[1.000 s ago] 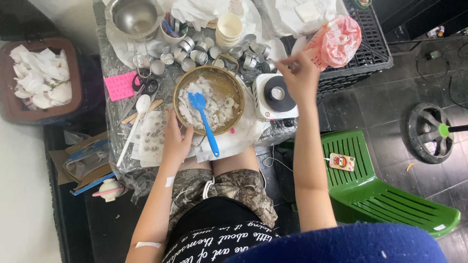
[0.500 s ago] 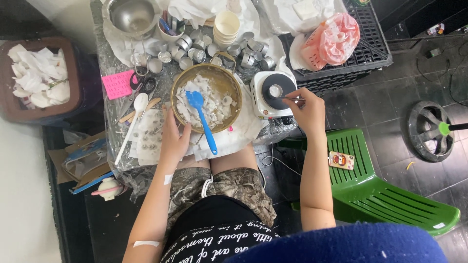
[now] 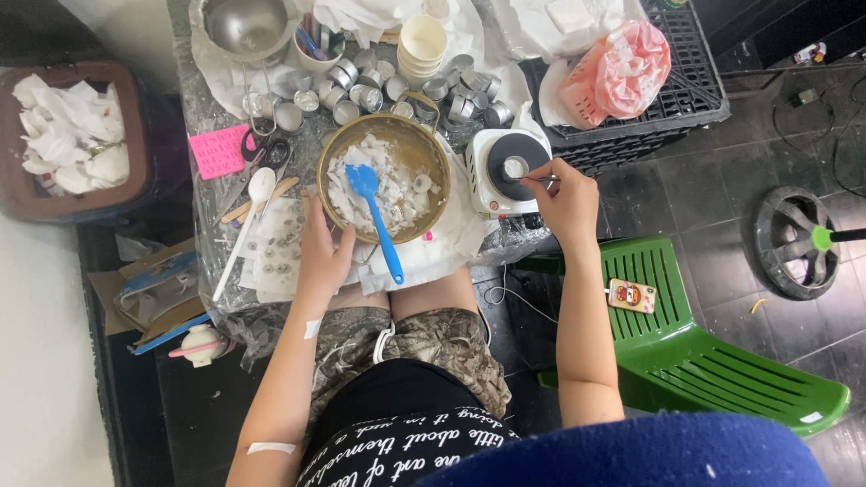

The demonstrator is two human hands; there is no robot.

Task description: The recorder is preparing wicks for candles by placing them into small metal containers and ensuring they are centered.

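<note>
Your left hand (image 3: 322,257) hasn't moved: fingers curled against the near rim of the bowl (image 3: 383,176), steadying it. Your right hand (image 3: 566,197) has come back from the far cups (image 3: 456,99), pinching tweezers (image 3: 538,180) (thin, metal) over the hotplate (image 3: 507,176), tips at the small tin (image 3: 514,167) there.

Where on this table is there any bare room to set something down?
Hardly any. The table is crowded: tins across the back, bowl in the middle, hotplate under the right hand, scissors and spoon left of the left hand. The freest patches are the white paper between bowl and hotplate, and the green chair.
</note>
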